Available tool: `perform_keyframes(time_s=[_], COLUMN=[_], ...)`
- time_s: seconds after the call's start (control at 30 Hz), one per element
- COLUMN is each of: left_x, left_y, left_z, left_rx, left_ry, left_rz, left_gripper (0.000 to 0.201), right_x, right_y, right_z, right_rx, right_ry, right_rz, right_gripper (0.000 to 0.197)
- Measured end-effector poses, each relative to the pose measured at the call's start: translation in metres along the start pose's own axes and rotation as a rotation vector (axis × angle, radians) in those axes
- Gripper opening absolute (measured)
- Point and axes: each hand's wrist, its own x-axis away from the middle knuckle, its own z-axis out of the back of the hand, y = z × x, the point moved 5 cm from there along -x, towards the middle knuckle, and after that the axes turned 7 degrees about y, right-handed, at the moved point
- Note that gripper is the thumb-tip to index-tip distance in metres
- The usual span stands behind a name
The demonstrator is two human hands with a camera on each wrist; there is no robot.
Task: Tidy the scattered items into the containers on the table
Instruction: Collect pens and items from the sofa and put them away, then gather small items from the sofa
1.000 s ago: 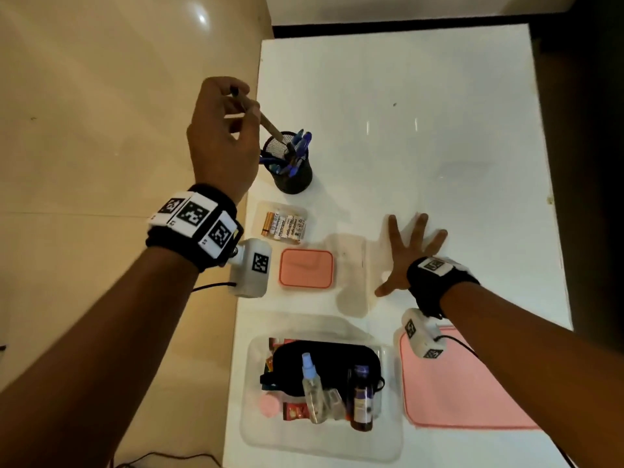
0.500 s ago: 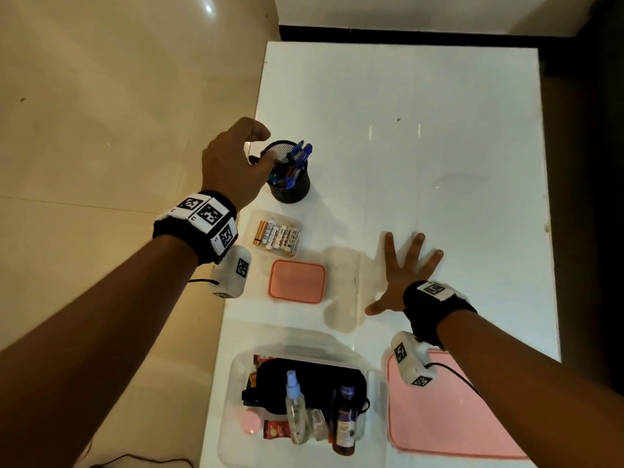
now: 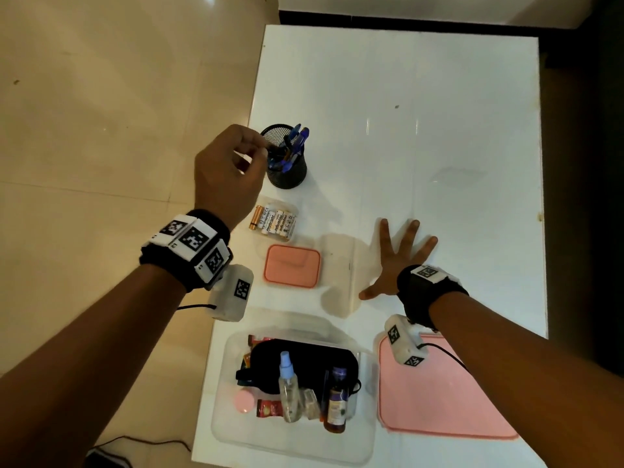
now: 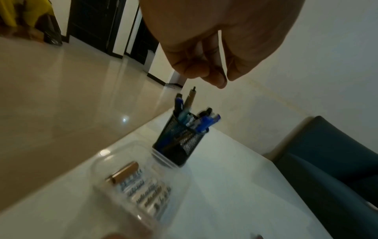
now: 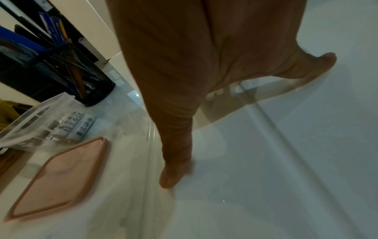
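Note:
A black mesh pen holder (image 3: 287, 163) (image 4: 180, 145) stands near the table's left edge with several blue pens and a brown pencil (image 4: 190, 98) upright in it. My left hand (image 3: 256, 153) (image 4: 220, 77) hovers just left of and above the holder, fingers loosely curled, holding nothing. My right hand (image 3: 401, 251) (image 5: 204, 97) lies flat on the white table (image 3: 405, 113) with fingers spread. Its thumb is beside a small clear box (image 3: 337, 282). A clear tub of batteries (image 3: 275, 224) sits just in front of the holder.
A small pink lid (image 3: 292, 270) lies in front of the batteries. A large clear bin (image 3: 223, 417) at the near edge holds a black pouch, bottles and packets. A large pink lid (image 3: 439, 400) lies to its right. A dark chair (image 4: 327, 153) stands beyond the table.
My left hand held the brown pencil over the holder a second ago; now the pencil stands in the holder and the hand has let go, pulling back a little. The right hand has stayed flat.

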Motion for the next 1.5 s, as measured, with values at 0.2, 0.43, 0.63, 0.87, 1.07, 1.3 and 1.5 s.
perform_keyframes(time_s=[0.2,0.43,0.63,0.87,1.07,1.3,1.5], left_x=[0.082,0.197,0.259,0.354,0.402,0.376,0.338], left_y=[0.023,0.039,0.108,0.265,0.393,0.470,0.463], left_z=[-0.056,-0.150,-0.238,-0.402,-0.533,-0.638,-0.685], left_rx=[0.014,-0.299,-0.388,-0.284,-0.158,-0.464,-0.774], left_ry=[-0.275,-0.756,-0.824,-1.025,-1.020,-0.943,-1.098], left_rz=[0.091,0.091,0.085,0.012,-0.112,-0.403,-0.310], left_gripper=[0.008,0.035,0.015,0.011,0.031,0.090,0.144], right_x=[-0.001,0.022,0.092,0.149,0.146,0.112,0.087], right_y=[0.010,0.069,0.270,0.586,0.740,0.762,0.761], right_z=[-0.006,0.021,-0.005,-0.017,0.000,0.027,0.035], right_rx=[-0.032,-0.374,-0.764,-0.452,-0.445,-0.515,-0.553], right_ry=[0.070,0.123,0.390,0.717,0.564,0.349,0.182], right_rz=[0.065,0.301,0.296,-0.077,-0.251,-0.231,-0.273], right_gripper=[0.150,0.074,0.030,0.043,0.076,0.093,0.094])
